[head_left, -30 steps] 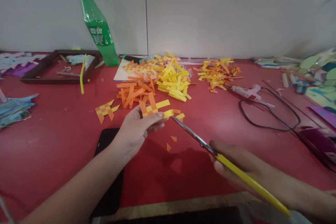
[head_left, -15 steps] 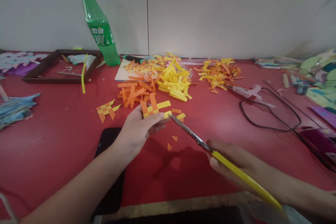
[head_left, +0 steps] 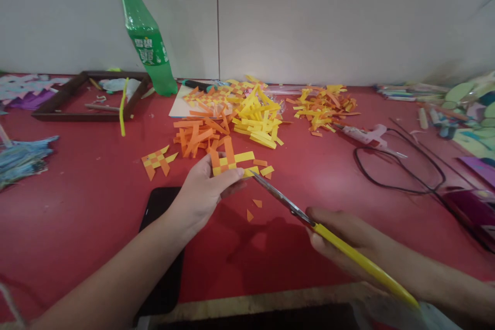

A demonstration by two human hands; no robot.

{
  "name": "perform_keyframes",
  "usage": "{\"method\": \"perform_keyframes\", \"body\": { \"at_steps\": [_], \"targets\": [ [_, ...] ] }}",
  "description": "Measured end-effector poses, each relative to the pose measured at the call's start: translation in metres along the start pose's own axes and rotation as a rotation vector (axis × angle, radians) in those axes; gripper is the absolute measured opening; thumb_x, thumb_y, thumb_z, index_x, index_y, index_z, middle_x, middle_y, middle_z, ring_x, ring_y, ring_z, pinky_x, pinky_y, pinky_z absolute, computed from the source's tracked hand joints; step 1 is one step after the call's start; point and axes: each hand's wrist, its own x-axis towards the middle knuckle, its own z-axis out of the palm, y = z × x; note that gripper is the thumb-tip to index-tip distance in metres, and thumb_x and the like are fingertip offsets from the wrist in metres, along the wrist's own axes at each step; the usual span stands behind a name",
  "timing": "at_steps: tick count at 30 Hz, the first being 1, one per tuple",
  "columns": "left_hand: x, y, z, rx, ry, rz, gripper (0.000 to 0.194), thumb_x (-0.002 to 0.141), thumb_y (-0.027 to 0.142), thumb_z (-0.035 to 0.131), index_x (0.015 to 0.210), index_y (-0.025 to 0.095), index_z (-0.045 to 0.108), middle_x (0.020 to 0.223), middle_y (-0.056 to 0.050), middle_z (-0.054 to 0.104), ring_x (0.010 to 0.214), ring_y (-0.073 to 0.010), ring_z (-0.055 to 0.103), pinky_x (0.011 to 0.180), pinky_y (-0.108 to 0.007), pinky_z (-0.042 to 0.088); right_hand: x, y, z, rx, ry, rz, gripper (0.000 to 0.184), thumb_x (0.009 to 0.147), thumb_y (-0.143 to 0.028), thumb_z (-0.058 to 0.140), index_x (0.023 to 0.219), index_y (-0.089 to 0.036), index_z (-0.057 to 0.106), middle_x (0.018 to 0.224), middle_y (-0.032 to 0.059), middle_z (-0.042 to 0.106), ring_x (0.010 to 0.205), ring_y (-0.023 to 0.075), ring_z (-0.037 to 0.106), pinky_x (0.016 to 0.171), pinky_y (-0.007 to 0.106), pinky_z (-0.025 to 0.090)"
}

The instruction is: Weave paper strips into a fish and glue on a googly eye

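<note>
Between thumb and fingers, my left hand point(head_left: 203, 191) pinches a woven paper fish point(head_left: 225, 163) of orange and yellow strips, with loose strip ends sticking out up and to the right. My right hand point(head_left: 340, 234) grips yellow-handled scissors point(head_left: 288, 203). Their blade tips meet the lower yellow strip end beside my left thumb. A second woven paper fish point(head_left: 157, 161) lies flat left of my left hand. Small cut paper scraps point(head_left: 257, 203) are scattered below and right of the held piece. Behind it rest piles of orange strips point(head_left: 197, 136) and yellow strips point(head_left: 259, 121).
A black phone point(head_left: 162, 268) lies under my left forearm. At the back stand a green bottle point(head_left: 149, 46) and a dark wooden frame point(head_left: 46, 113). Mixed scraps point(head_left: 325, 105), a glue gun point(head_left: 363, 135) and its black cable point(head_left: 359, 165) lie to the right on the red table point(head_left: 309, 165).
The scissor tips shifted left onto the lower yellow strip, then slightly right again. The paper fish has turned a little in my left hand, its strip ends moving slightly right.
</note>
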Motion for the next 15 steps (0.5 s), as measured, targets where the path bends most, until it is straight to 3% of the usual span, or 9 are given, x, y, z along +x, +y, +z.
{"method": "perform_keyframes", "body": {
  "at_steps": [7,15],
  "targets": [
    [-0.0004,0.0013,-0.0023,0.068,-0.058,-0.037,0.021,0.075,0.013,0.078,0.088,0.018,0.062,0.083,0.001,0.077,0.076,-0.0138,0.074,0.065,-0.021,0.060,0.0019,0.0063,-0.0031,0.018,-0.065,0.009,0.047,0.087,-0.064,0.052,0.073,-0.019,0.045,0.068,-0.0032,0.043,0.060,0.0100,0.036,0.052,0.023,0.030],
    [0.0011,0.0016,-0.0048,0.104,-0.073,-0.055,0.022,0.075,0.013,0.078,0.083,0.019,0.058,0.077,0.001,0.076,0.067,-0.0130,0.074,0.064,-0.021,0.060,0.0015,0.0059,-0.0053,0.019,-0.077,0.041,0.051,0.084,-0.069,0.052,0.071,-0.020,0.043,0.068,-0.0037,0.039,0.060,0.0101,0.033,0.052,0.023,0.027]
  ]
}}
